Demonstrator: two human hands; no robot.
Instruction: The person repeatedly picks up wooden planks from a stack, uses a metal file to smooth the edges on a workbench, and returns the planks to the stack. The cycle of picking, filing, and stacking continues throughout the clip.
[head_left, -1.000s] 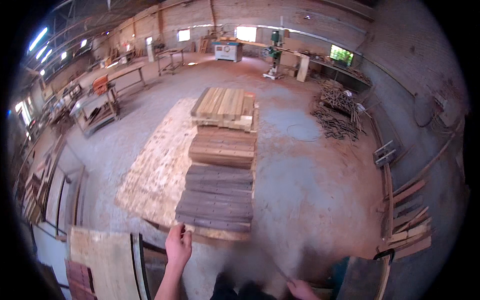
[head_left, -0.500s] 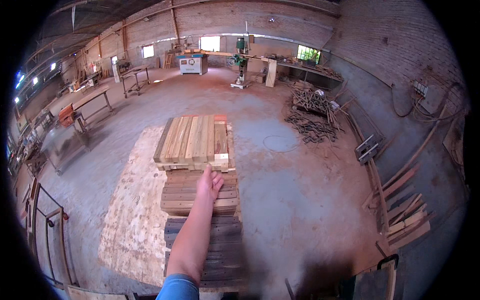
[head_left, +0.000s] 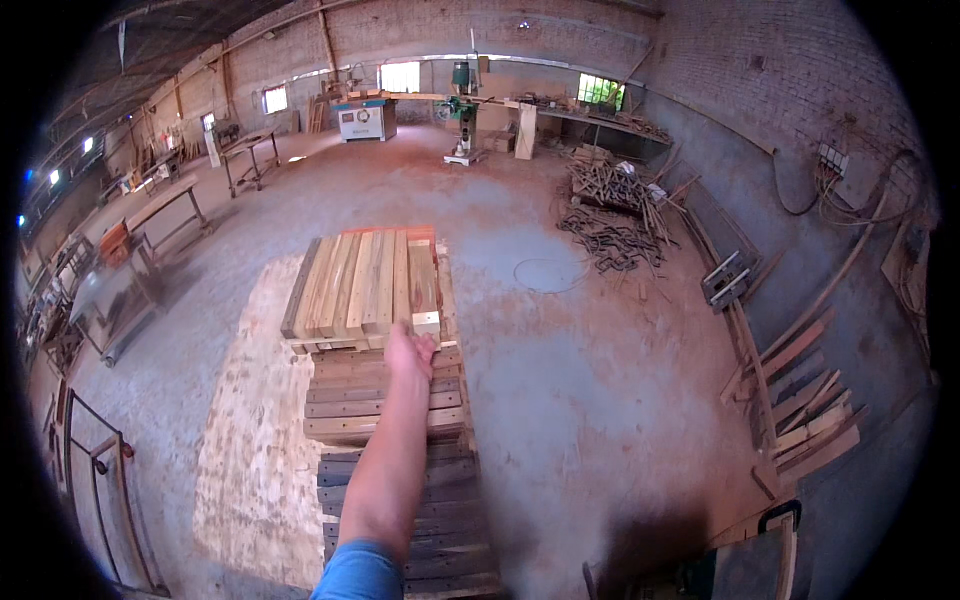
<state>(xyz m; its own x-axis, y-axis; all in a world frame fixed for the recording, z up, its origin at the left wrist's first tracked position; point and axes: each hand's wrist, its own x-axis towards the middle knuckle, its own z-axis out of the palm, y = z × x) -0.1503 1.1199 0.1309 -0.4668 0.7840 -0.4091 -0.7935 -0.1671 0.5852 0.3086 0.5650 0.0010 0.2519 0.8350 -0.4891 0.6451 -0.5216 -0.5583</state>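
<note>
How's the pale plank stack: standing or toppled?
Standing. The pale plank stack has its top planks lying flat, side by side.

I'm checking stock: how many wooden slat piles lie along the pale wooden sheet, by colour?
Pale tan wooden slat pile: 1
Reddish-brown wooden slat pile: 1
Dark grey wooden slat pile: 1
Total: 3
Orange strip behind the pale pile: unclear, uncounted.

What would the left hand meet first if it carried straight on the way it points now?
Most likely the near end of the pale wooden stack, just ahead of the left hand. They overlap in this view, so it may be touching; depth is unclear.
</note>
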